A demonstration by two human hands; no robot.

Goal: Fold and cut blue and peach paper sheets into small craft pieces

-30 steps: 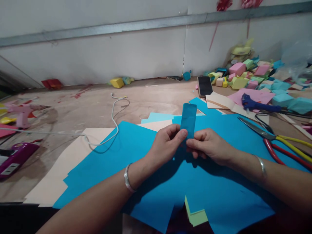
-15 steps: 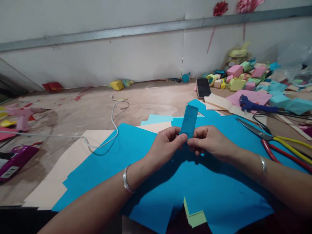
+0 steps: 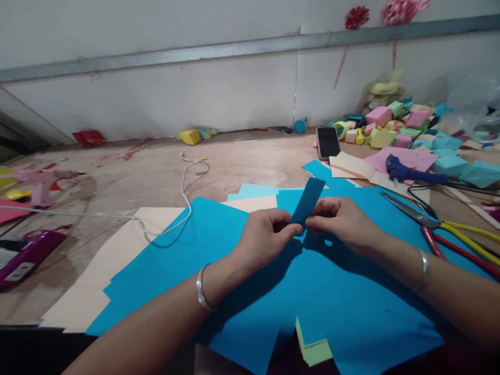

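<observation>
A narrow blue paper strip (image 3: pixel 310 199) stands up between my hands, leaning to the right. My left hand (image 3: pixel 267 234) pinches its lower left edge between thumb and fingers. At the lower right edge, the thumb and fingers of my right hand (image 3: pixel 341 221) are closed on the strip; its curled fingers partly hide the contact. Beneath both hands lie large blue paper sheets (image 3: pixel 234 276), with peach sheets (image 3: pixel 94 271) under them at the left. Scissors (image 3: pixel 422 216) with red and yellow handles rest on the blue paper, right of my right hand.
A blue glue gun (image 3: pixel 414 173) and a phone (image 3: pixel 328 142) lie at the right, before a heap of folded paper pieces (image 3: pixel 414 125). At the left are a pink glue gun (image 3: pixel 41 185), a purple power strip (image 3: pixel 31 258) and a white cable (image 3: pixel 183 192).
The strip has tilted further to the right and turned slightly. My right hand's fingers have shifted a little along its lower edge. The whole view has moved slightly.
</observation>
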